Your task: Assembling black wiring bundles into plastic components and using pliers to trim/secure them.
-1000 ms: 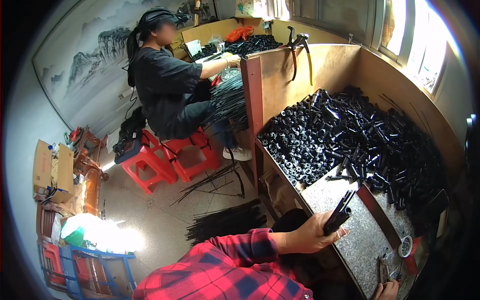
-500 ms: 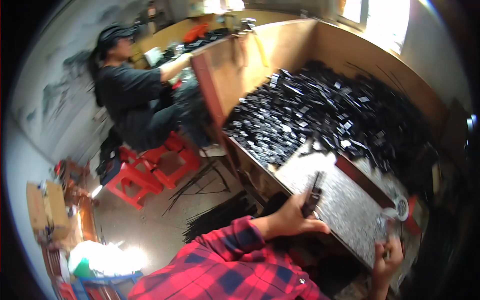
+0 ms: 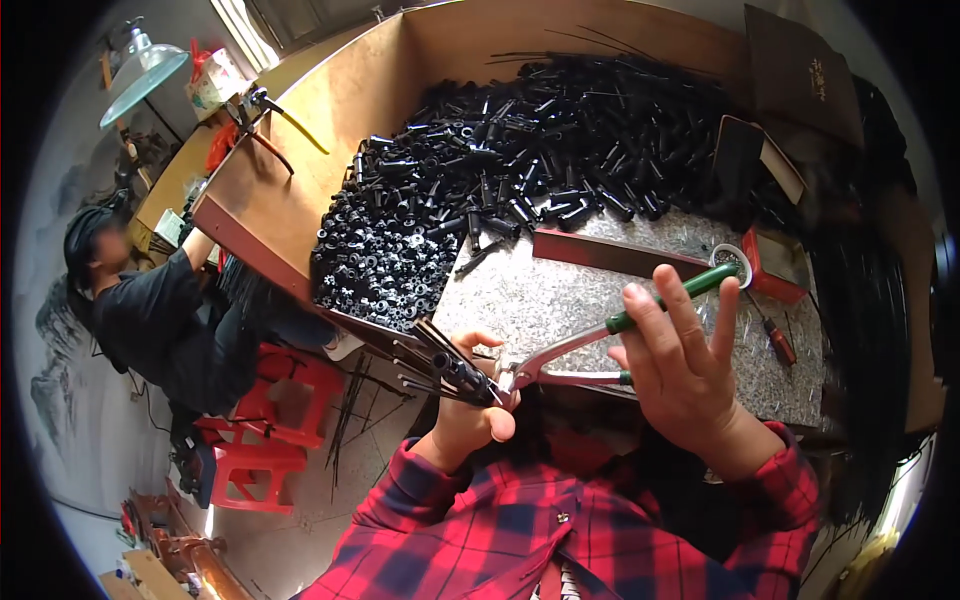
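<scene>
My left hand (image 3: 463,422) is closed around a small bundle of black plastic tubes and thin rods (image 3: 455,372) above the bench's near edge. Against the bundle lie the jaws of a pair of pliers (image 3: 568,348) with long metal arms and green grips, the handles standing apart. My right hand (image 3: 690,380) is at those handles, its fingers spread across the upper green grip; the lower grip's end disappears behind the hand. A large heap of black tubular plastic parts (image 3: 520,150) fills the far side of the bench, with smaller ring-like pieces (image 3: 385,265) at its left.
A speckled bench top (image 3: 500,300) carries a dark red bar (image 3: 610,255), a white round cup (image 3: 743,252), a red box (image 3: 775,270) and a screwdriver (image 3: 779,342). Wooden walls (image 3: 330,120) enclose the heap. At left a person (image 3: 150,310) sits by red stools (image 3: 262,475).
My view has swung right. The pliers now stretch between my hands, with their jaws at the black bundle. My right hand has come in from the bench's right end.
</scene>
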The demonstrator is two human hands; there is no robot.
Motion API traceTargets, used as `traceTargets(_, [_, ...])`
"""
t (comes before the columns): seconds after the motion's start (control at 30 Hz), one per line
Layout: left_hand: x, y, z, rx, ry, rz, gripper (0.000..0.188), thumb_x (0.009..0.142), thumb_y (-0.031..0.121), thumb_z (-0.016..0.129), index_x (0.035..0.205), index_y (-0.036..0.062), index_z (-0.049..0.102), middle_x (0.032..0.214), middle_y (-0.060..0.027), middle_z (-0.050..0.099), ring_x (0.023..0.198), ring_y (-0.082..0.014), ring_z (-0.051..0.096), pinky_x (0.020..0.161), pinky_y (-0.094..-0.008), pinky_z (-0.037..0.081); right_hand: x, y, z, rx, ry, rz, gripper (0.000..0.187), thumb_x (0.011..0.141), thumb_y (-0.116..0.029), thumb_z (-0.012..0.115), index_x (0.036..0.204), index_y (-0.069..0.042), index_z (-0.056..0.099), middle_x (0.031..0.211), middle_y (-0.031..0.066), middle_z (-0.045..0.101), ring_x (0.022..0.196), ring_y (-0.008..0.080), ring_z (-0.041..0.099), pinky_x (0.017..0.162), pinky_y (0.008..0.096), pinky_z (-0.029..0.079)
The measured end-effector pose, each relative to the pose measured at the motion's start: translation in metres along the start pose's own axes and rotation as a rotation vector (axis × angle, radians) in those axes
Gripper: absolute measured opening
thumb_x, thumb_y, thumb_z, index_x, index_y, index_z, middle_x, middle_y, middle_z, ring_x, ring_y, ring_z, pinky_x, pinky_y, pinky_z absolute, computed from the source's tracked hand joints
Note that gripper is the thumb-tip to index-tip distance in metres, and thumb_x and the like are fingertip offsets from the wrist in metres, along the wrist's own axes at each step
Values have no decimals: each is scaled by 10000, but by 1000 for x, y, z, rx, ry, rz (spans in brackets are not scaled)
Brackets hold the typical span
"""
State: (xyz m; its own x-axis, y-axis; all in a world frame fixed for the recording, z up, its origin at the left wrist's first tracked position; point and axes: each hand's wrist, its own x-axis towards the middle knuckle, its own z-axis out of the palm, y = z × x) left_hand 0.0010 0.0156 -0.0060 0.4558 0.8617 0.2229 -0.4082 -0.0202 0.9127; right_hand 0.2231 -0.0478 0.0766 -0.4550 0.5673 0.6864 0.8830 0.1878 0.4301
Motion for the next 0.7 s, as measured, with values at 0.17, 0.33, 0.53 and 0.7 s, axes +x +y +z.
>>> traceTargets(0.17, [-3, -6, -2, 106, 106, 37, 931, 520, 525, 785, 1166, 9, 358, 695, 32, 573, 635, -60, 562, 584, -174, 424, -3, -9, -11, 326, -220, 100, 231, 801, -213, 642, 776, -5, 542, 1090, 179, 541, 1041, 317, 563, 932, 525, 404])
traceTargets(0.33, [-2, -5, -9, 188, -35, 94, 799, 617, 557, 730, 1123, 42, 388, 687, 1, 523, 606, -76, 501, 523, -201, 380, -20, -10, -18, 531, -505, 18, 241, 754, -196, 672, 815, -35, 503, 809, 122, 573, 721, 260, 603, 594, 332, 472])
traceTargets(0.53, [2, -8, -10, 52, -112, 35, 752, 488, 505, 807, 1004, 31, 535, 749, 29, 512, 653, -67, 474, 572, -206, 365, -29, -15, -23, 1577, -1044, 532, 229, 827, -154, 689, 912, -50, 504, 685, 76, 600, 560, 190, 625, 458, 260, 454])
traceTargets(0.7, [3, -7, -8, 105, -105, -28, 638, 476, 514, 819, 843, 37, 609, 791, -19, 578, 723, -108, 535, 633, -244, 419, -26, -13, -18, 2037, -1544, 797, 419, 793, -173, 740, 1075, -28, 466, 801, 88, 631, 632, 157, 633, 525, 278, 486])
